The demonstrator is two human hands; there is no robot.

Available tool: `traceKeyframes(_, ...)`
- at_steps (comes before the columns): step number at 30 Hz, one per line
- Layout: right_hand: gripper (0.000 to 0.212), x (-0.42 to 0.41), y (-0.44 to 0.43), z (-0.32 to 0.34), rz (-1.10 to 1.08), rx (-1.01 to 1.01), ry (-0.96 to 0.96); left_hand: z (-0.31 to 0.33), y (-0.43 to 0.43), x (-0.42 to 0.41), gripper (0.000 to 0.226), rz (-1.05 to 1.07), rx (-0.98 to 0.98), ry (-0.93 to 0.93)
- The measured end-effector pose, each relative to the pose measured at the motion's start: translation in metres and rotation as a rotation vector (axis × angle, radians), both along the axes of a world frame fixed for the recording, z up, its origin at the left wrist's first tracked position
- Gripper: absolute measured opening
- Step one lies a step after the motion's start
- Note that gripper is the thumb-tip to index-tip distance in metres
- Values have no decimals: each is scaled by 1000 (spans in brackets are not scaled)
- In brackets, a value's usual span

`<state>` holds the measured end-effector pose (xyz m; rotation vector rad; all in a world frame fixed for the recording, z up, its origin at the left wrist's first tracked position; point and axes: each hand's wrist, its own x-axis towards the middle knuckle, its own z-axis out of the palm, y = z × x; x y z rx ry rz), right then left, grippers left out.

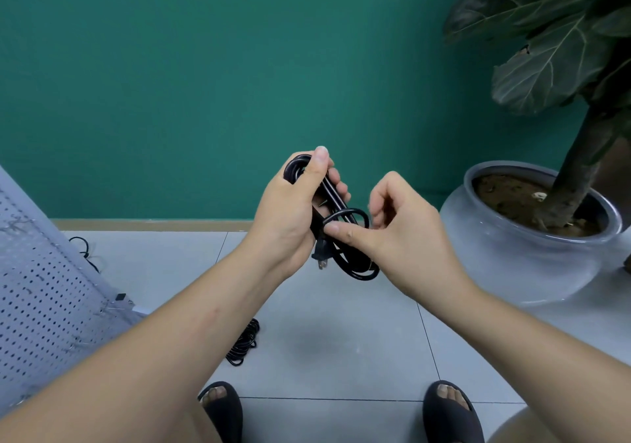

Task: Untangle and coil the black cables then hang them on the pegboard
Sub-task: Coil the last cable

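Green wall [170, 84], tiled floor [341, 323]; mid-scene, left hand [290, 210] curls round coiled cable [334, 200], right hand [399, 234] pinches its loose loop, which looks light, springy, stiffish, best held at the bundle's waist

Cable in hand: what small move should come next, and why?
Probably draw the loop snug round the coil. The left hand grips the coil, the right hand pinches a loose loop across it, and the plug hangs free.
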<state>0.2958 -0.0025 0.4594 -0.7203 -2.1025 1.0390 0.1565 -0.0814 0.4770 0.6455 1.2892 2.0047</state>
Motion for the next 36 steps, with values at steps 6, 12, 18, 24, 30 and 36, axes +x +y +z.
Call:
traceKeyframes(6, 63, -4, 6, -3, 361, -500, -271, 3, -4, 7, 22, -62, 26, -11)
traceKeyframes(12, 33, 3, 7, 7, 588, -798, -349, -4, -5, 16, 21, -152, 10, -40)
traceKeyframes(18, 26, -6, 7, -8, 558, -693, -255, -3, -6, 11, 19, -194, -100, 235)
traceKeyframes(24, 30, -7, 13, -5, 350, -535, -202, -2, -13, -10, 38, -262, -323, 489)
traceKeyframes(30, 18, -4, 23, 3, 276, -548, -116, -14, -19, -9, 28, -8, -502, 830)
traceKeyframes(36, 24, -11, 20, -6, 257, -547, -76, -10, -20, 2, 27, 162, -595, 972)
